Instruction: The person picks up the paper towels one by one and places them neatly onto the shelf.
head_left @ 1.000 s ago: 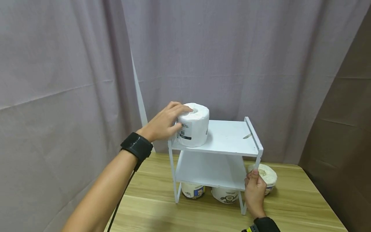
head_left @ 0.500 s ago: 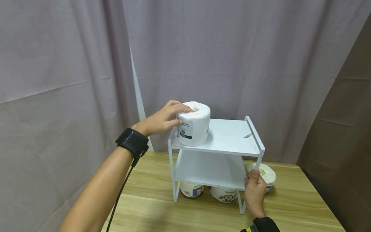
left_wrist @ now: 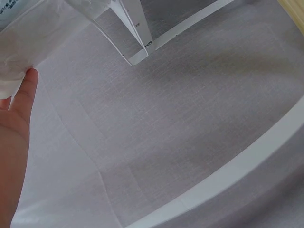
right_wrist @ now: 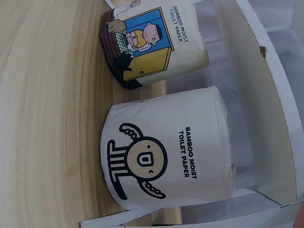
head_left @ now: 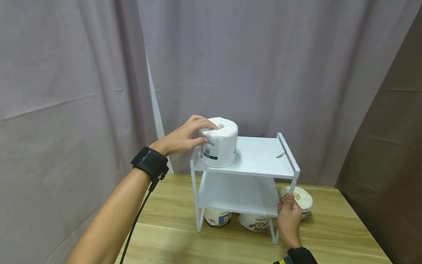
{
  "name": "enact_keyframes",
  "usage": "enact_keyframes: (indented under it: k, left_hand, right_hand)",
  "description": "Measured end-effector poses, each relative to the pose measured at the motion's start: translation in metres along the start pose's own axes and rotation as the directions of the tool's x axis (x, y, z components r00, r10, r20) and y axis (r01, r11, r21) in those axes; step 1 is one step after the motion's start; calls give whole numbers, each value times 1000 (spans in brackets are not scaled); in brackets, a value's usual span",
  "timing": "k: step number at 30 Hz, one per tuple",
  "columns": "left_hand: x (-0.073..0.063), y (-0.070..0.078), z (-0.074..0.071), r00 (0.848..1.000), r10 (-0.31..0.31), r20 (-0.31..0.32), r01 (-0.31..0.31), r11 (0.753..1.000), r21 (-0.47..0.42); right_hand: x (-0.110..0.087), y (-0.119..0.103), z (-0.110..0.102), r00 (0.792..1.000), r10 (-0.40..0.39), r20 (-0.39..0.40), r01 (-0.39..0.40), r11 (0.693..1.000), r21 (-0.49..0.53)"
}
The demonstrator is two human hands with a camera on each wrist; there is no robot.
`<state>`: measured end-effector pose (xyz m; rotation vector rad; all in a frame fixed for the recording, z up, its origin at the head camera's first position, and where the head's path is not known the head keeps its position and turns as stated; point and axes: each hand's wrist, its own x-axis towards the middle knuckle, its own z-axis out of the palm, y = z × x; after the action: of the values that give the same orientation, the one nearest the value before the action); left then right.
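Observation:
A white wrapped toilet paper roll [head_left: 223, 148] stands upright on the left end of the white two-tier shelf rack's [head_left: 258, 156] top board. My left hand [head_left: 182, 138] holds it from the left, fingers over its top near the core hole and thumb on the front side. In the left wrist view, part of that left hand [left_wrist: 16, 126] shows against the wrapper at the left edge. My right hand [head_left: 289, 222] grips the rack's front right leg, thumb pointing up. Under the lower board stand two more toilet paper rolls, one printed with a cartoon figure [right_wrist: 145, 159], the other with a colourful scene [right_wrist: 147, 40].
Behind my right hand, another toilet paper roll [head_left: 304, 198] stands on the wooden table [head_left: 343, 227], beside the rack. Grey curtains [head_left: 250, 66] hang close behind and at the left. A black cable [head_left: 135, 222] runs down from my left wristband.
My left wrist has shifted slightly left and its thumb lies a little higher on the roll. The roll stays in the same place, and my right hand keeps its grip on the leg.

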<state>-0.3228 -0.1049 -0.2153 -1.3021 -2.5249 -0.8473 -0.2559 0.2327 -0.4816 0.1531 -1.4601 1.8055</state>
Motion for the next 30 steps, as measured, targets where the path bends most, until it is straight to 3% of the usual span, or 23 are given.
enact_keyframes:
  k: [10, 16, 30]
  left_hand:
    - [3, 0, 5, 997, 63, -53, -58, 994, 88]
    - [2, 6, 5, 996, 50, -79, -37, 988, 151]
    - [6, 21, 6, 982, 56, -178, -23, 984, 179]
  right_hand:
    - [2, 2, 1, 1000, 15, -17, -15, 1000, -6]
    - [1, 3, 1, 1000, 19, -6, -19, 1000, -5]
    - [5, 4, 5, 1000, 11, 0, -11, 999, -48]
